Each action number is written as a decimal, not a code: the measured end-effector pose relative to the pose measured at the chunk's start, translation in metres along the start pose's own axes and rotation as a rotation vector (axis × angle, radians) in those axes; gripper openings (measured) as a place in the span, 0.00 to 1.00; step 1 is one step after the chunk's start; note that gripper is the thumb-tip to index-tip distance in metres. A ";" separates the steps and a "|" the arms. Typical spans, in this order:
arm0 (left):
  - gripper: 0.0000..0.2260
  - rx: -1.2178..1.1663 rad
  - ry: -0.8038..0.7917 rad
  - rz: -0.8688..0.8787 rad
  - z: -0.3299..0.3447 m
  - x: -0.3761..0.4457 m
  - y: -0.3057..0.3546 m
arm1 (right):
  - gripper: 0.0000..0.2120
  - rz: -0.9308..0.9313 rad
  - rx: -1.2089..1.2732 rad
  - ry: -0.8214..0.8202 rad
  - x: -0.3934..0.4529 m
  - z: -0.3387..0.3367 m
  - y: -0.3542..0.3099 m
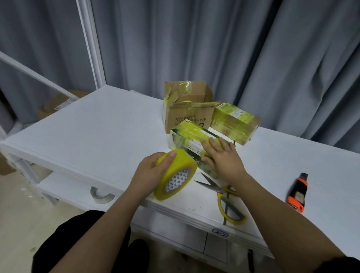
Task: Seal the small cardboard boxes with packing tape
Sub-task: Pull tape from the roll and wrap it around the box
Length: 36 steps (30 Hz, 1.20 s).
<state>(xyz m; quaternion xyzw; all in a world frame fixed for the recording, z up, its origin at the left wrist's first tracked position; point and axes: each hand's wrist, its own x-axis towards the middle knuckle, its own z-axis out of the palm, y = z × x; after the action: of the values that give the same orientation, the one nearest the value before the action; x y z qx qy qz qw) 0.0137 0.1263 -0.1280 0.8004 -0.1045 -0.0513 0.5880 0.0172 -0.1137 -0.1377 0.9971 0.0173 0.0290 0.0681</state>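
A small box wrapped in yellowish clear tape, with dark green edges and a white printed label [193,141], lies on the white worktop [92,130] near its front edge. The right hand [223,157] presses flat on the box's near end, fingers [215,143] spread and released over the top, gripping nothing. Touching the box's near left corner is a thick roll of yellow packing tape with a patterned white core [175,174], tilted on edge. The left hand [148,174] grasps this roll, thumb over its top and fingers clenched around the far side.

Just behind the box, to the right, sits a 2nd small carton fully wound in yellow tape [234,122], its white label facing up. Behind both stands an open brown cardboard carton with upside-down black print [187,116], flaps raised and patched with tape; a yellow shape shows inside, but what it is cannot be told.

On the worktop near the right forearm lie yellow-handled scissors [224,197], blades open. Further right, well apart, lies an orange and black utility knife [297,194]. On the lower shelf at left rests a grey-white roll of tape [100,195]. Grey curtains [253,44] hang behind.
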 end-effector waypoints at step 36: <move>0.42 -0.503 -0.307 0.013 0.117 0.027 0.067 | 0.20 0.166 1.192 0.397 -0.100 -0.039 0.030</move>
<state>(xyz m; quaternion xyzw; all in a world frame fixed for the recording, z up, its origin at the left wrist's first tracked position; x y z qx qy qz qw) 0.0083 -0.0079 -0.0982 0.6116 -0.1816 -0.1924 0.7456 -0.0843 -0.1422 -0.1005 0.8373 -0.0347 0.2040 -0.5060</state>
